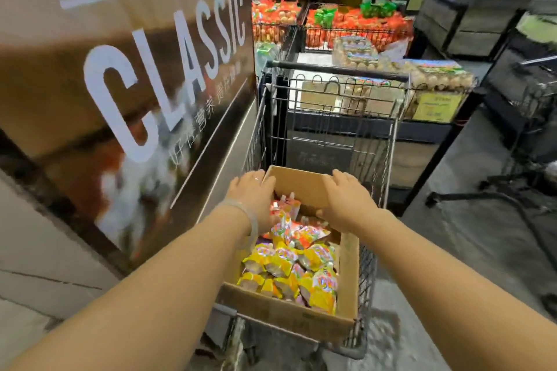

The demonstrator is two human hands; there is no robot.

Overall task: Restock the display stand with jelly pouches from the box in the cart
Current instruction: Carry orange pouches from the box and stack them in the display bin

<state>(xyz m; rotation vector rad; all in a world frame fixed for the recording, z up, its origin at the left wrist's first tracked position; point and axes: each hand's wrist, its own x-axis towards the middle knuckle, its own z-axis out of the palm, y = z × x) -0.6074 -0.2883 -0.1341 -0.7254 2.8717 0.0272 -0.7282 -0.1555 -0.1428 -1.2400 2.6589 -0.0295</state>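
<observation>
While the box (304,313) is sitting in the near end of the cart (334,69), both hands are reaching to its far flap. The left hand (253,193) is lying over the far left corner of the box, fingers fairly straight and resting on the cardboard edge; the right hand (343,199) is lying on the far flap, fingers bent over its top edge, thumb toward the inside. I cannot tell for sure if either hand is really gripping the cardboard. Neither hand is holding a pouch. The jelly pouches (292,262) are lying inside the box, just nearer to the person than both hands and mostly between the two wrists, in a loose pile of yellow and red packs. The long axis of the box is running away from the person, along the cart. The left hand is seeming slightly nearer to the pile. The display stand is not clearly showing here; a big panel (126,69) with the word CLASSIC is standing left of the box.
</observation>
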